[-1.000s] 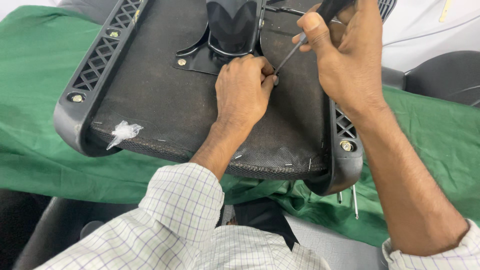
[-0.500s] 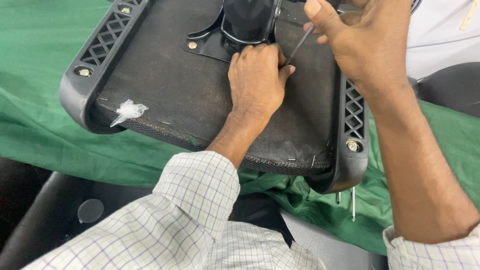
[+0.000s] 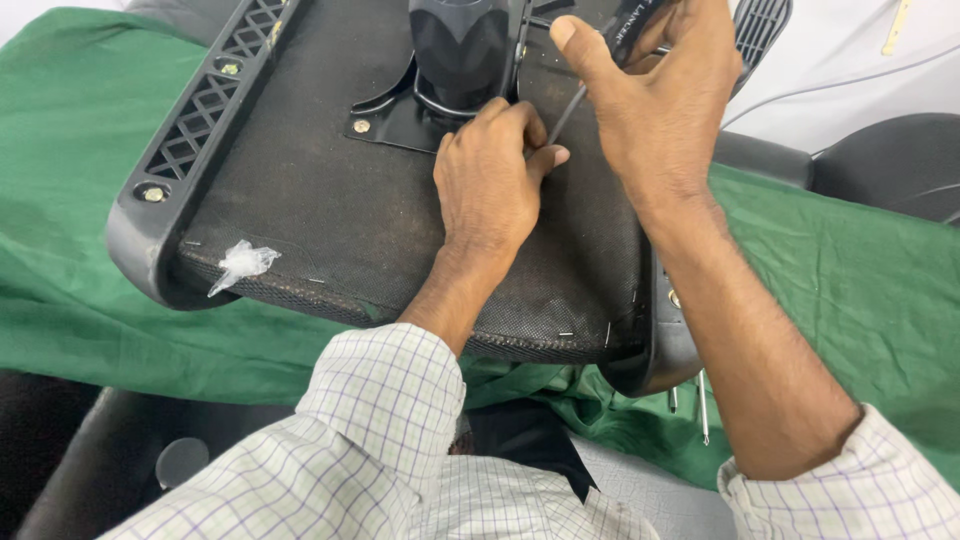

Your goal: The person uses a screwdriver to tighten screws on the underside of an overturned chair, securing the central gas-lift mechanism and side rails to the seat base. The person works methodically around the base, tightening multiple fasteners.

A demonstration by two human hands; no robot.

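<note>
The right hand (image 3: 655, 110) gripped a screwdriver (image 3: 575, 95) at the chair seat's (image 3: 330, 215) mounting plate (image 3: 395, 115), the left hand (image 3: 490, 180) curled steadying its tip, one screw (image 3: 361, 126) beside it already seated.

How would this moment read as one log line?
left hand: steadies screwdriver tip on chair seat | right hand: grips screwdriver | under: green cloth

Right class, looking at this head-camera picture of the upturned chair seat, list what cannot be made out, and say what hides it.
- Screwdriver tip, head view: hidden behind the left hand fingers.
- Screwdriver handle: mostly wrapped by the right hand.
- Top of the black centre column: cut off by the upper frame edge.
- Thin metal pieces on the green cloth: too small to identify.
</note>
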